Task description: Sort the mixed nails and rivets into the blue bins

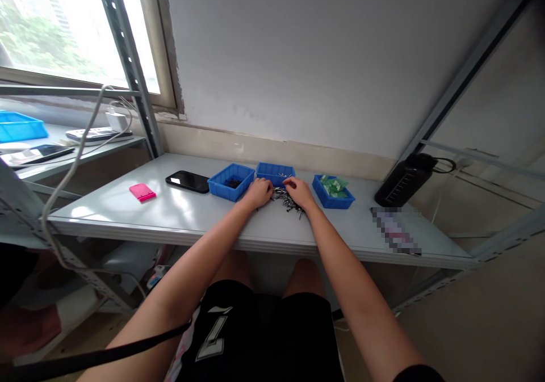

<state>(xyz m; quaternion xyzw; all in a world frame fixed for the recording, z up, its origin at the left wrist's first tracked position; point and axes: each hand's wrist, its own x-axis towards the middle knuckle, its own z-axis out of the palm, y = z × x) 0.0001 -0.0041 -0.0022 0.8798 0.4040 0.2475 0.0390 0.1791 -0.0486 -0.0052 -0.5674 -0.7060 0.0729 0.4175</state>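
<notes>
Both my hands rest on a grey table (179,214) at a small heap of dark metal screws (286,198). My left hand (259,192) is curled, its fingertips pinched at the heap's left edge. My right hand (298,192) lies over the heap's right side with fingers bent down onto the screws. Three blue bins stand just behind: the left bin (231,181) has dark small parts in it, the middle bin (274,172) has a few screws, and the right bin (332,191) has green pieces.
A black phone (188,181) and a pink object (142,192) lie to the left. A black bottle (404,181) lies on its side at the right, near a blurred packet (395,230). A side shelf (76,143) at the left carries a power strip, cables and another blue tray.
</notes>
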